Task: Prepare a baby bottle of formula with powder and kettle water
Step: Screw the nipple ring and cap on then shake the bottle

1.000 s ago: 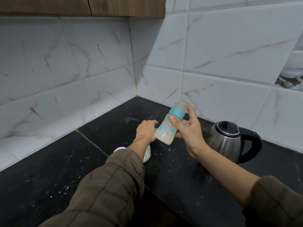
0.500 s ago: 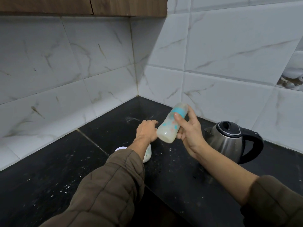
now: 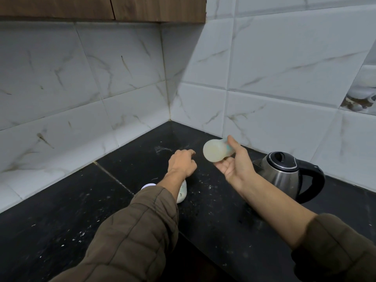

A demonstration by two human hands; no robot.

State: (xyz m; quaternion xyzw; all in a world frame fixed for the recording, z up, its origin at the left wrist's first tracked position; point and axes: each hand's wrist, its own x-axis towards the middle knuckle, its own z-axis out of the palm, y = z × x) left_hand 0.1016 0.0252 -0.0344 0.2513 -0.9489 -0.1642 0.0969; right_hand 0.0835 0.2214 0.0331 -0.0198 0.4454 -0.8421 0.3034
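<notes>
My right hand (image 3: pixel 237 169) holds the baby bottle (image 3: pixel 215 151) over the black counter (image 3: pixel 61 231). The bottle lies tipped almost level, its round milky base facing me and its teal collar hidden behind my fingers. My left hand (image 3: pixel 182 162) hangs just left of it, back up, fingers curled, with nothing visible in it. A white container (image 3: pixel 182 193) stands on the counter, mostly hidden under my left forearm. The steel kettle (image 3: pixel 284 174) with a black lid and handle sits to the right of my right hand.
White marble tiles form the corner walls (image 3: pixel 122 88) behind the counter. A wooden cabinet (image 3: pixel 101 7) hangs above. White powder specks are scattered over the counter. The counter's inner edge (image 3: pixel 203 255) drops off between my arms.
My right hand has tipped the bottle from slanted upright to nearly level, so its base now faces me. My left hand has barely moved.
</notes>
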